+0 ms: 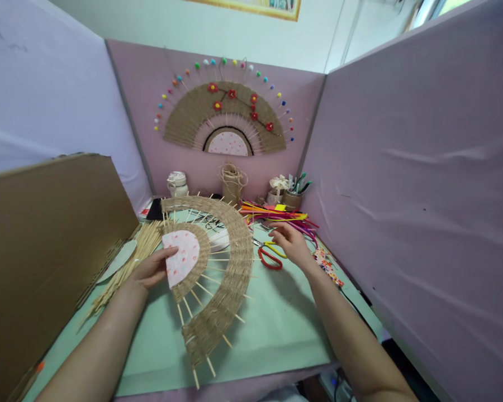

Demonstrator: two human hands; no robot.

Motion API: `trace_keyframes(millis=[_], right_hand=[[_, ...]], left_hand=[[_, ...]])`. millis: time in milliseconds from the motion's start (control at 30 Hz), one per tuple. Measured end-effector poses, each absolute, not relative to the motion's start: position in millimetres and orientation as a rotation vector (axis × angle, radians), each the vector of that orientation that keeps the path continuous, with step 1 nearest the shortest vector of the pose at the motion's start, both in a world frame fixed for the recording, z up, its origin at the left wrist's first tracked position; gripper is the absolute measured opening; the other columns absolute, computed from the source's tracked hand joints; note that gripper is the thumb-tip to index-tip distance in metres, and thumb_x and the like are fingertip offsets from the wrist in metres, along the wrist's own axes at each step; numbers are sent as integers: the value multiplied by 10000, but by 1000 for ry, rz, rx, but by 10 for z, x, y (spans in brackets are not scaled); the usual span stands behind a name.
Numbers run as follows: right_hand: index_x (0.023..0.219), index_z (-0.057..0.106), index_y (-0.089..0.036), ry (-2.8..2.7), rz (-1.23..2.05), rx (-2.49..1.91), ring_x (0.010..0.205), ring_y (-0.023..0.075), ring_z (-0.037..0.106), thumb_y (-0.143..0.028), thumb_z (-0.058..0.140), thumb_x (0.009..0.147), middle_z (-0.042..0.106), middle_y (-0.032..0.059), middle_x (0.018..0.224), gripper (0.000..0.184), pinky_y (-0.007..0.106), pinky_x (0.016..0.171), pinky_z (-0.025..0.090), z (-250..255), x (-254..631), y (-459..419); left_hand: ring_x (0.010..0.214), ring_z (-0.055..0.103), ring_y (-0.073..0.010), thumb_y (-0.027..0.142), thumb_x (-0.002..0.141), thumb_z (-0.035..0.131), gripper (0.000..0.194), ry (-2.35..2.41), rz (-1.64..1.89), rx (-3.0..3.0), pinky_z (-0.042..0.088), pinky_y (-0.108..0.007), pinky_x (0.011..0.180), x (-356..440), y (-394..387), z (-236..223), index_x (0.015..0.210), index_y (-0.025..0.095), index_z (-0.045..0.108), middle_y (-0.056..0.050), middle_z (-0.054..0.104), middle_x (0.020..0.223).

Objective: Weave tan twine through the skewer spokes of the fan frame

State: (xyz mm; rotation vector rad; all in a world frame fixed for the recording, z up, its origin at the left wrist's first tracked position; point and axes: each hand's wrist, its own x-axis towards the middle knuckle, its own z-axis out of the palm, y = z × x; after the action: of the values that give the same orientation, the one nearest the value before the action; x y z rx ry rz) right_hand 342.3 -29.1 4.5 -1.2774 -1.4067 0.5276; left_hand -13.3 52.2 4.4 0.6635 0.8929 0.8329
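A half-round fan woven of jute twine over wooden skewers (pixel 230 268) lies on the green mat (pixel 276 324), with a pink floral paper half-circle (pixel 181 257) at its hub. My left hand (pixel 151 269) grips the fan at that hub, thumb on the pink paper. My right hand (pixel 291 243) hovers over the red and yellow scissors (pixel 270 255), fingers curled and touching their handles. Whether it grips them I cannot tell.
A large cardboard sheet (pixel 46 245) leans at the left, with a bundle of skewers (pixel 129 259) beside it. Coloured pipe cleaners (pixel 276 215), a twine spool (pixel 232 181), a white jar (pixel 177 183) and tool cups (pixel 291 195) stand at the back. A finished fan (pixel 226 114) hangs on the pink partition.
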Motion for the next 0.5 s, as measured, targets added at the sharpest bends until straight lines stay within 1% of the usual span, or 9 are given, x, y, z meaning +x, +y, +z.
trace_keyframes(millis=[67, 100, 133, 167, 200, 267, 300, 400, 500], right_hand=[[1214, 501, -224, -1529, 578, -1357, 651, 129, 615, -198, 583, 758, 672, 21, 820, 463, 260, 627, 499, 120, 3371, -77], [1251, 476, -237, -1579, 624, -1389, 609, 118, 604, -155, 603, 728, 673, 6, 791, 544, 250, 611, 490, 160, 3321, 59], [1238, 497, -238, -1604, 671, -1412, 600, 111, 598, -123, 623, 699, 673, -4, 772, 565, 239, 610, 483, 200, 3259, 210], [1159, 563, -222, -1569, 723, -1444, 606, 111, 594, -96, 646, 668, 667, -12, 740, 513, 230, 613, 478, 240, 3192, 373], [1035, 627, -193, -1473, 780, -1487, 617, 115, 593, -92, 663, 655, 656, -17, 702, 394, 225, 616, 475, 282, 3128, 545], [876, 654, -138, -1376, 792, -1534, 636, 127, 589, -152, 649, 713, 638, 3, 672, 163, 225, 608, 473, 375, 3036, 885], [861, 647, -124, -1320, 786, -1554, 650, 129, 590, -193, 612, 768, 637, 18, 693, 121, 228, 610, 476, 427, 3017, 1043], [986, 602, -113, -1143, 793, -1598, 752, 137, 602, -269, 487, 887, 637, 61, 880, 217, 268, 670, 502, 582, 3075, 1409], [1129, 536, -139, -1010, 843, -1598, 914, 170, 587, -321, 508, 888, 575, 81, 1093, 304, 362, 773, 511, 707, 3234, 1590]], left_hand=[[664, 704, -242, 28, 761, 503, 434, 886, 824, 628, 580, -335, 656, -158, 504, 25, 1194, 40, 538, -135, 733, 756], [666, 705, -239, 31, 765, 500, 456, 872, 821, 612, 579, -332, 659, -160, 490, 12, 1221, 41, 518, -132, 734, 760], [674, 705, -238, 35, 768, 502, 472, 852, 820, 599, 578, -329, 666, -156, 475, -2, 1240, 41, 503, -130, 735, 768], [689, 706, -238, 40, 770, 506, 481, 827, 822, 590, 576, -327, 678, -149, 458, -19, 1251, 39, 493, -132, 736, 781], [709, 706, -240, 44, 771, 513, 482, 798, 816, 583, 573, -327, 695, -141, 442, -40, 1252, 35, 490, -138, 736, 797], [750, 704, -247, 49, 767, 530, 468, 734, 812, 580, 562, -335, 740, -131, 414, -87, 1234, 27, 505, -152, 733, 831], [759, 703, -251, 50, 758, 545, 459, 699, 800, 589, 557, -340, 756, -130, 404, -112, 1216, 30, 523, -156, 732, 843], [733, 704, -256, 73, 742, 587, 430, 612, 729, 618, 553, -340, 746, -141, 387, -169, 1171, 42, 567, -155, 733, 839], [704, 704, -261, 123, 764, 582, 415, 601, 642, 590, 557, -338, 709, -144, 370, -171, 1168, 26, 570, -146, 734, 787]])
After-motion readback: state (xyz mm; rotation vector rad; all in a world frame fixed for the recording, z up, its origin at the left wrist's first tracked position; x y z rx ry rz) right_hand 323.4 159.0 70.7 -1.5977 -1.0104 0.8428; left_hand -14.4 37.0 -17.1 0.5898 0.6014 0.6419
